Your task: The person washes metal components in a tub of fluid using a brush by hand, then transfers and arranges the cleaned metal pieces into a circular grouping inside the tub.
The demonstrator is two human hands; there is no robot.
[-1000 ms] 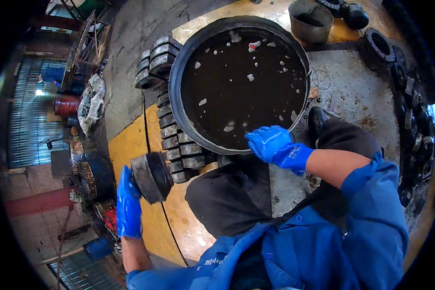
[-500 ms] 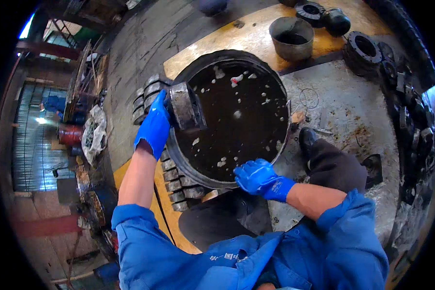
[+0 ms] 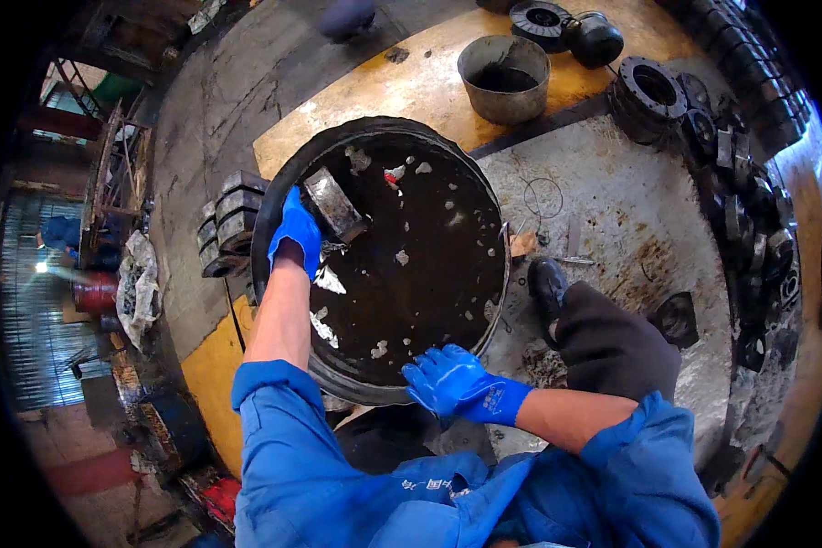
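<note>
My left hand [image 3: 295, 236], in a blue rubber glove, grips a thick, greasy metal block [image 3: 333, 203] with a flat, worn grey face. That block now sits inside the rim of a big round tub [image 3: 342, 385], at the left of the dark liquid [image 3: 411, 265] that fills it. Whether its lower part is under the surface cannot be made out. My right hand [image 3: 452, 382], gloved the same way, rests at the tub's near rim with fingers stretched out and nothing in them. Pale flecks of foam and a small red-and-white scrap [image 3: 394, 175] float on the liquid.
Left of the tub stand several similar curved metal blocks [image 3: 237, 215]. Beyond it, a smaller bucket [image 3: 504, 80] stands on a yellow board. Flanged metal rings [image 3: 650, 91] and rows of dark parts line the right. My boot [image 3: 548, 290] is beside the tub on a stained metal plate [image 3: 603, 201].
My left hand has carried the metal block from the tub's left rim inward over the liquid and lowered it. My right hand stays by the near rim. The whole view has shifted.
</note>
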